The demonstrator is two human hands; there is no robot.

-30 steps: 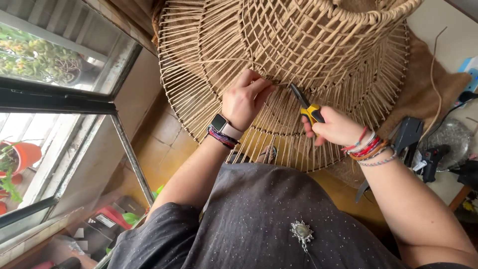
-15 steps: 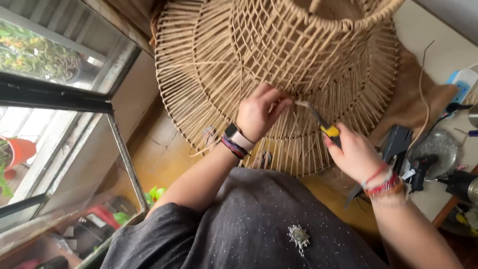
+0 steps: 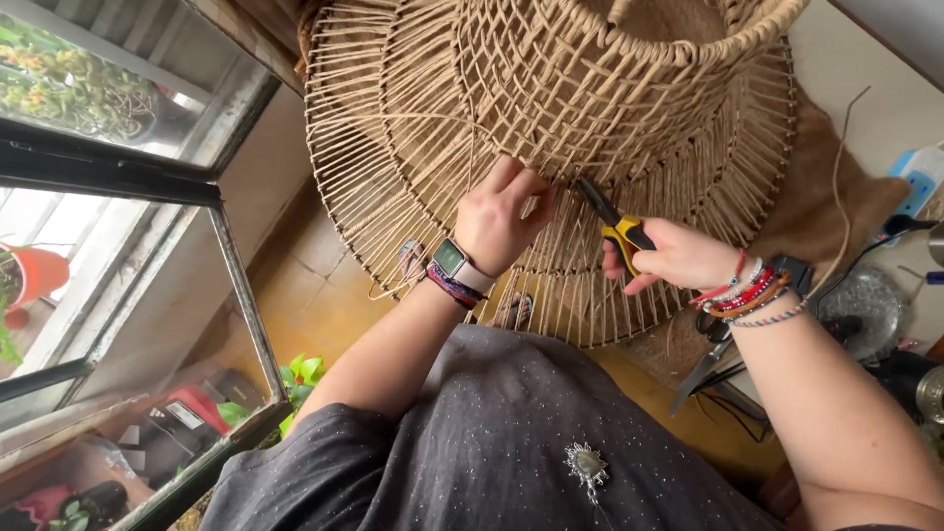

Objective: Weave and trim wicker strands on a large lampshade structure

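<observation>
Pliers shifted left, long axis diagonal, nose up-left into wicker frame

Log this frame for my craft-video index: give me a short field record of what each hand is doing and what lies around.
Left hand: left hand presses on the woven cane frame, fingers on its strands
Right hand: right hand grips yellow-handled pliers, tips at the weave
Left wrist: smartwatch
Right wrist: beaded bracelets
Left of frame: open window, orange plant pot outside
Right of frame: white power strip
</observation>
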